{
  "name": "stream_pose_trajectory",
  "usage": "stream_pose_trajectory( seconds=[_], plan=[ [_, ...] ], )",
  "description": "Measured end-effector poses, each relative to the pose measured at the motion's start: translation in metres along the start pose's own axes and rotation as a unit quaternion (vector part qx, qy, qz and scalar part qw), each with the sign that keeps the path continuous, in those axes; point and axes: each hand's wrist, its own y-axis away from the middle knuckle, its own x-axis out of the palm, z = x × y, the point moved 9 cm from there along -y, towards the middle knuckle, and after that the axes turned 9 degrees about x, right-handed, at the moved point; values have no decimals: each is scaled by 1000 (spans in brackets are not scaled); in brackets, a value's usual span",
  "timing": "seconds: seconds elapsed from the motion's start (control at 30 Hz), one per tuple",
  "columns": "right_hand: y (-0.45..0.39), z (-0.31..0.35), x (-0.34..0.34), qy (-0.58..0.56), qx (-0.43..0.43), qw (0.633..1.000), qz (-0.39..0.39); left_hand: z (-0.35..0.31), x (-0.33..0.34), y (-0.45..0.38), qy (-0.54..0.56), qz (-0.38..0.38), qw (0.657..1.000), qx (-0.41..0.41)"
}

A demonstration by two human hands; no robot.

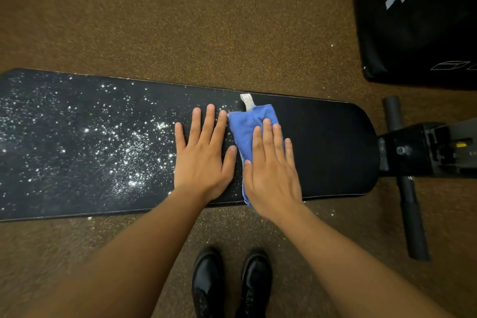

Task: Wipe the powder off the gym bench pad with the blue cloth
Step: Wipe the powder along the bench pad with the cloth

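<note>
One long black padded gym bench pad (322, 147) lies crosswise in the head view, and this surface carries one folded blue cloth (245, 126) with one small white label tab (247, 101) sticking out at its far end. The cloth sits a little right of the pad's middle, running from the far side toward the near edge. White powder (124, 152) is scattered in many specks and small clumps over the left part of the surface, thickest just left of the hands; the part right of the cloth looks dark and mostly free of specks.

Two bare hands are in view. The right hand (271, 170) lies flat on the cloth, fingers straight and close together, its grip apart and pressing down rather than curled round anything. The left hand (201, 157) rests flat on the pad just beside the cloth, fingers spread and straight, its grip also apart; its thumb (229, 162) is near the cloth's left edge.

Below the pad, two black shiny shoes (232, 284) stand side by side on the brown speckled floor (180, 20). At the right end one dark metal bench frame (426, 150) joins the pad, crossed by one black cylindrical bar (407, 188). One large black padded block with white markings (418, 20) fills the upper right corner.
</note>
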Motion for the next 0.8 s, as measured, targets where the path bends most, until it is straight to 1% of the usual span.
stream_pose_trajectory(
  seconds=[0.1, 0.17, 0.27, 0.47, 0.6, 0.8],
  plan=[
    [-2, 0, -1, -4, 11, 1000, 3, 1, -10, 2, 19, -17, 1000, -1],
    [-3, 1, -3, -13, 23, 1000, 0, 6, -16, 4, 11, -23, 1000, -2],
    [-9, 3, -3, -25, 50, 998, 10, 23, -23, 11, -14, -20, 1000, -4],
    [-28, 11, -7, -30, 87, 996, -10, 56, -29, 21, -45, -6, 999, -17],
    [-29, 10, -6, -31, 94, 995, -8, 64, -21, 25, -44, 12, 999, -20],
    [-27, 8, -8, -26, 99, 995, -7, 64, -19, 24, -29, 5, 999, -23]
  ],
)
